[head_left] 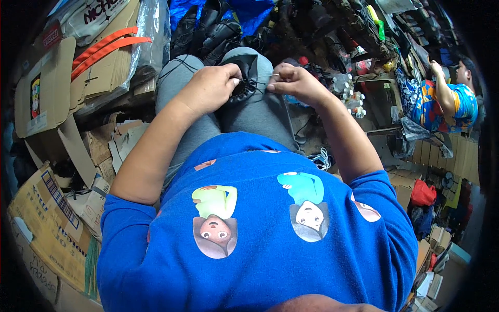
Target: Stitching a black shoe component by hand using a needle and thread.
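On my lap rests a black leather shoe upper (250, 64), its lower rim gathered and dark. My left hand (210, 88) is closed with thumb and finger pinching the upper's left side. A dark thread (261, 85) runs from the upper toward my right hand (300, 86), which is a little to the right with fingertips pinched together. A thin pale sliver shows at those fingertips; it may be a needle, but it is too small to tell. My grey trousers (260, 117) lie under the upper. A loose dark cord (182, 61) lies across my left knee.
Several black shoes (221, 35) are heaped beyond my knees, beside a blue plastic sheet (258, 14). Cardboard boxes (49, 86) crowd the left. Small bottles (349, 96) stand at the right. Farther right, another person in a colourful shirt (457, 106) raises an arm.
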Demonstrator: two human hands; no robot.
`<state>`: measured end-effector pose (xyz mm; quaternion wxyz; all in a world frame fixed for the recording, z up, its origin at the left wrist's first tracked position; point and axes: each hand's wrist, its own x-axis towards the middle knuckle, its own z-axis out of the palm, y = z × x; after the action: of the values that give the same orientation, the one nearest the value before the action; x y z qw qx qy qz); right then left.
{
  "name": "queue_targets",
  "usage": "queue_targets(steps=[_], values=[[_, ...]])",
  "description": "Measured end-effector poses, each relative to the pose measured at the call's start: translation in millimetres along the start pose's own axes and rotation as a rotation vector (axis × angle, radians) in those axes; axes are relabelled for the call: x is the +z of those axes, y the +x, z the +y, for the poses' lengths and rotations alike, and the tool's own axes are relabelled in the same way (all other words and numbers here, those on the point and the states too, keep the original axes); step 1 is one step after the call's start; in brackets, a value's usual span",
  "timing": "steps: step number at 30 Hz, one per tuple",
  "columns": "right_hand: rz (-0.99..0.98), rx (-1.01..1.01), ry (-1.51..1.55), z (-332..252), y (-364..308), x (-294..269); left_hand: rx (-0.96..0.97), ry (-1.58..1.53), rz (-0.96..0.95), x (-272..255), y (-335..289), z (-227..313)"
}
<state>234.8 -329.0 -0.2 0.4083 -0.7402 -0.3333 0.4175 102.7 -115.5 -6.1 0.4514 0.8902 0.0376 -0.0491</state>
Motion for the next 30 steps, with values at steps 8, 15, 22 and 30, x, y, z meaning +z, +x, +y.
queue_targets(steps=[8, 15, 22, 30], values=[[0.487, -0.224, -0.693, 2.2, 12.8, -41.1, 0.247, 0.232, 0.030, 1.8, 7.4, 6.3], [0.132, -0.451, -1.207, -61.3, 7.2, 0.5, 0.228, 0.221, 0.045, -4.8, 1.7, -1.7], [-0.024, -0.611, -1.221, -47.0, 26.7, 9.0, 0.384, 0.248, 0.103, -9.4, -10.8, -19.5], [0.302, 0.183, -0.026, -13.8, -17.3, -65.1, -0.115, -0.275, 0.365, -85.0, -104.5, -66.6]])
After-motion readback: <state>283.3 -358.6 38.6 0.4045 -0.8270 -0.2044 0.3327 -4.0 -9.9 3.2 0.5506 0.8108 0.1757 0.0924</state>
